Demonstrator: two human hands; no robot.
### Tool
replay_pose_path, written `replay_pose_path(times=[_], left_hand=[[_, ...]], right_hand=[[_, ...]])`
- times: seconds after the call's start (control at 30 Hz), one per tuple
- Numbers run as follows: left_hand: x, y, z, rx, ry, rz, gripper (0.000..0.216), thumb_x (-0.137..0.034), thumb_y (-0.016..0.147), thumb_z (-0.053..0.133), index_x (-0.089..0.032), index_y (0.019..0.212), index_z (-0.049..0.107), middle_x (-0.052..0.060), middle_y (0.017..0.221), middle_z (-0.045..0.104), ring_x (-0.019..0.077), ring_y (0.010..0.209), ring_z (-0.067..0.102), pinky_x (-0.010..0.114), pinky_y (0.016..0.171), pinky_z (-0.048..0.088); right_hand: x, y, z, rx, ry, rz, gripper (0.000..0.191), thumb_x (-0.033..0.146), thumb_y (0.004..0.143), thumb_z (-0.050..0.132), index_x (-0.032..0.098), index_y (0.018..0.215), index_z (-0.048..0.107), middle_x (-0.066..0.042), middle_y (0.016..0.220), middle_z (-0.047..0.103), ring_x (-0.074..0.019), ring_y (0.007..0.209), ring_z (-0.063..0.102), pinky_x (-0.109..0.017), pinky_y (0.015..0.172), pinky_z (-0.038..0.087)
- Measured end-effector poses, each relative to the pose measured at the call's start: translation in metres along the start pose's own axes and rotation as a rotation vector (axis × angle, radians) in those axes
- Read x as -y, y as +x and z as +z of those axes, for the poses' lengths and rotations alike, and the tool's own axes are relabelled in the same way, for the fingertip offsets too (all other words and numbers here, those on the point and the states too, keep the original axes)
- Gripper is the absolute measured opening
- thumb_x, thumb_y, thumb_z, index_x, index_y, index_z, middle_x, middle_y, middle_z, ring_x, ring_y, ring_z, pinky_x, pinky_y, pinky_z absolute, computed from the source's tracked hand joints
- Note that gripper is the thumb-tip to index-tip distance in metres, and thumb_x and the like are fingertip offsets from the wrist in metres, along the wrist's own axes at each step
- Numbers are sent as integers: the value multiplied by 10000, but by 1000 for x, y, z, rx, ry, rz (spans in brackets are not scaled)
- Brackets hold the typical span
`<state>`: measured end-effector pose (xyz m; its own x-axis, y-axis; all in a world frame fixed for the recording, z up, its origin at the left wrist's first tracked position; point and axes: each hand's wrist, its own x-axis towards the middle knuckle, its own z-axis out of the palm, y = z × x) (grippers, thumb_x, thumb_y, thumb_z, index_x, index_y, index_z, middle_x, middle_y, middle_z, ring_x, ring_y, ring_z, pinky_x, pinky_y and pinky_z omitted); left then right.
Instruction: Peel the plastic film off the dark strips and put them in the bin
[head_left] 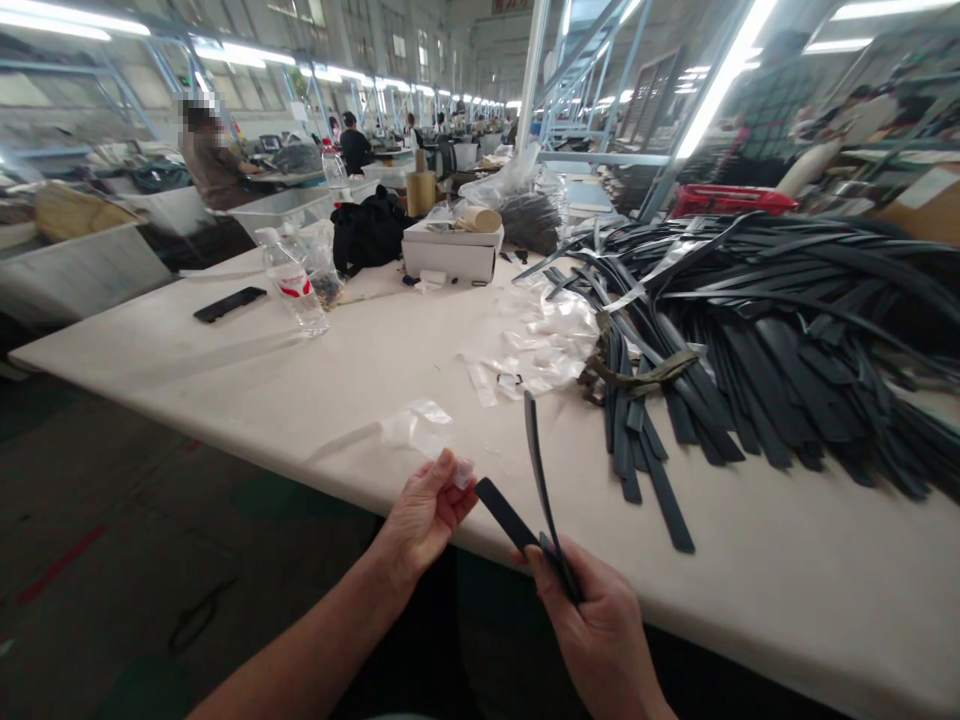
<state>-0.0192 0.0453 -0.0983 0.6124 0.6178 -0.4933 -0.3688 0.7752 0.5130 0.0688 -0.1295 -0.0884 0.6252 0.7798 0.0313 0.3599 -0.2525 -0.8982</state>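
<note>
At the near edge of the worktop (pixel 225 390), both hands sit low in the view, close together and just off the worktop's rim. The right hand (pixel 600 625) is closed around a folded dark strap (pixel 536 500): the fold is pinched in the fingers, one leg stands up and leans slightly far-left, the other runs out to the left with its rounded end just beside the left hand (pixel 427 515). The left hand pinches a small clear plastic bag (pixel 427 430) between thumb and fingertips; the bag lies up and to the far side of that hand, its far part resting on the worktop. So the strap's free end points straight at the bag hand, with only a small gap between them, and the left hand is the nearer one to that end.

To the far right lies a big heap of dark straps (pixel 787 340), with loose clear bags (pixel 547 340) between it and the hands. A water bottle (pixel 296 280), a phone (pixel 229 304) and a white box (pixel 450 250) stand well apart, far left
</note>
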Motion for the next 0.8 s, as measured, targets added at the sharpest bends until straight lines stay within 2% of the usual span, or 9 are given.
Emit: replay_pose_path(times=[0.37,0.53,0.67,0.8], left_hand=[[6,0,3,64,58,57,394,-334,513,931,-121,678,643,-14,636,681,89,563,621,202,597,546],[6,-6,1,72,111,62,403,-346,495,938,-120,709,681,20,714,720,106,614,644,209,621,547],[16,-15,-1,88,171,42,374,-389,586,895,-121,754,695,38,747,724,123,663,659,223,656,548],[19,-20,0,171,222,86,340,-387,644,860,-103,737,697,37,694,692,115,591,620,217,578,517]], right_hand=[[-10,2,5,1,-154,-46,230,384,909,500,223,885,662,-13,758,682,-189,701,628,-279,664,442],[-5,5,3,59,-147,1,282,423,918,470,221,845,652,-15,735,675,-197,694,618,-290,654,425],[5,19,9,65,-86,15,368,509,919,472,214,790,650,-7,684,649,-179,643,583,-285,622,396],[14,29,16,136,20,16,470,588,912,430,190,804,657,-10,645,615,-161,591,553,-274,582,399]])
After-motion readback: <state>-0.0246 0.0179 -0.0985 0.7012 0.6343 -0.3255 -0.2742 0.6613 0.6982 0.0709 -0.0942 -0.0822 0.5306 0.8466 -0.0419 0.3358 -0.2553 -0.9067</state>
